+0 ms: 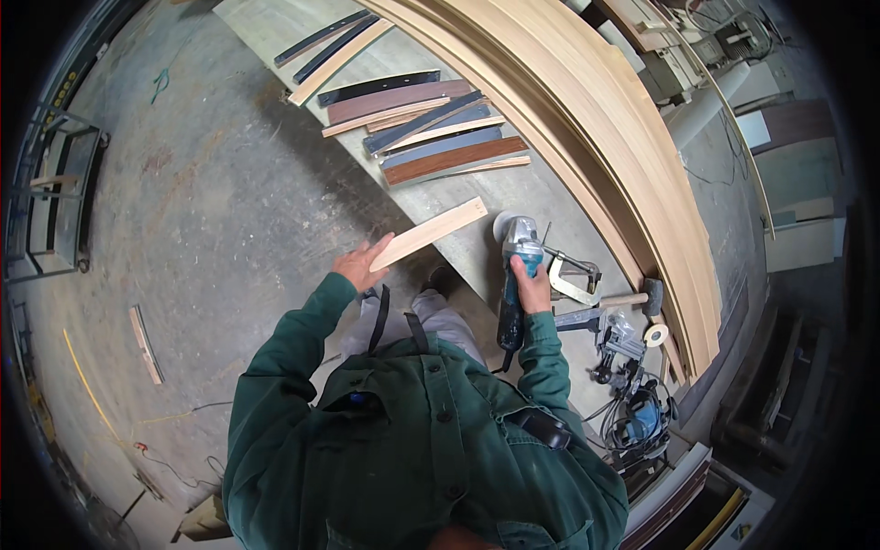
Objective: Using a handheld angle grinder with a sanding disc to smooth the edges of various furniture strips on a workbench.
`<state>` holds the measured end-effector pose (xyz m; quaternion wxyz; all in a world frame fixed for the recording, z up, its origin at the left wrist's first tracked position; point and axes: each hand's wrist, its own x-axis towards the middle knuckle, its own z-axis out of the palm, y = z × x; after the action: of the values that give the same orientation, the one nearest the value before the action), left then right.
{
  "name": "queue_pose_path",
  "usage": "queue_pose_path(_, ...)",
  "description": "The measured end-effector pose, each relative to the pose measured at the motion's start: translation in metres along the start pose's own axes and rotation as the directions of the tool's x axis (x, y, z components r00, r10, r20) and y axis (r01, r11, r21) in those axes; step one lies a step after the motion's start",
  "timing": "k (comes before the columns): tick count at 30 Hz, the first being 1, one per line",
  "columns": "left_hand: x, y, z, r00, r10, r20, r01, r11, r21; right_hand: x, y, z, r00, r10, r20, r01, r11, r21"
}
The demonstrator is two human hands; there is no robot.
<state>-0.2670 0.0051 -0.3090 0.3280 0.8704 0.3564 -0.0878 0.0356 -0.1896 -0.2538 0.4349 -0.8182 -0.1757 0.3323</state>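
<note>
The left hand (360, 264) has its grip closed on the near end of a light wooden strip (428, 234) angled over the counter (513, 197) edge, while the right hand (531, 286) is wrapped around the body of an angle grinder (515, 266) just beside the strip, near a clamp (573, 280) and mallet (642, 297).

- We see a light wooden strip (429, 233) — a flat, pale, straight-edged slat with visible grain. It is held at its lower left end by the left hand (360, 266) and slants up to the right, its far end over the counter (513, 197).
- We see an angle grinder (515, 275) — teal body, grey head, pale round disc at its top. The right hand (531, 286) grips its body; it stands nearly upright in the view, disc end just beside the strip's upper end.
</note>
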Motion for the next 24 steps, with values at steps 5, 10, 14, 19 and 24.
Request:
queue_pose_path(5, -0.011, -0.002, 0.007, 0.999, -0.009, -0.052, 0.006, 0.999, -0.043, 0.009, -0.019, 0.024, 0.994, -0.065, 0.085, 0.076, 0.988, -0.135)
queue_pose_path(10, -0.01, 0.001, 0.001, 1.0, -0.025, 0.011, 0.026, 0.998, -0.06, 0.024, 0.004, 0.026, 0.99, -0.067, 0.123, 0.077, 0.994, -0.076)
queue_pose_path(14, -0.013, 0.001, 0.0, 0.999, -0.035, 0.003, 0.035, 0.998, -0.056, 0.017, -0.007, 0.027, 0.998, -0.014, 0.064, 0.029, 0.969, -0.244)
queue_pose_path(19, -0.013, 0.001, 0.003, 1.0, -0.03, 0.003, 0.03, 0.997, -0.07, 0.026, 0.011, 0.023, 1.0, -0.014, 0.017, 0.017, 0.975, -0.219)
queue_pose_path(24, -0.011, 0.004, 0.0, 0.997, -0.057, 0.046, 0.06, 0.995, -0.079, 0.022, 0.005, 0.028, 0.999, -0.013, 0.03, 0.017, 0.993, -0.115)
